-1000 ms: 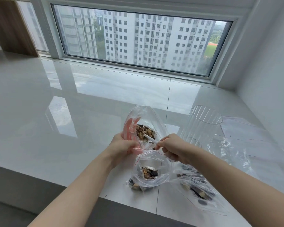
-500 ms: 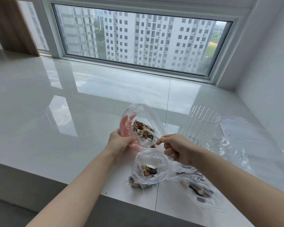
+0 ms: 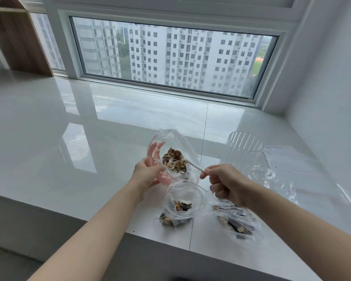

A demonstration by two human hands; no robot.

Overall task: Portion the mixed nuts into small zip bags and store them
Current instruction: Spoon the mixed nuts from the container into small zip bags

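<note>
A large clear bag (image 3: 170,147) of mixed nuts (image 3: 174,162) is gripped by the left hand (image 3: 148,175) above the worktop (image 3: 49,138), whose broad left stretch lies bare. A white spoon (image 3: 193,164), dipped into the nuts, is pinched by the right hand (image 3: 227,183). Small filled zip bags (image 3: 180,207) lie near the front edge; a ribbed clear cup (image 3: 241,153) stands right.

Bare forearms (image 3: 101,226), no sleeves.
</note>
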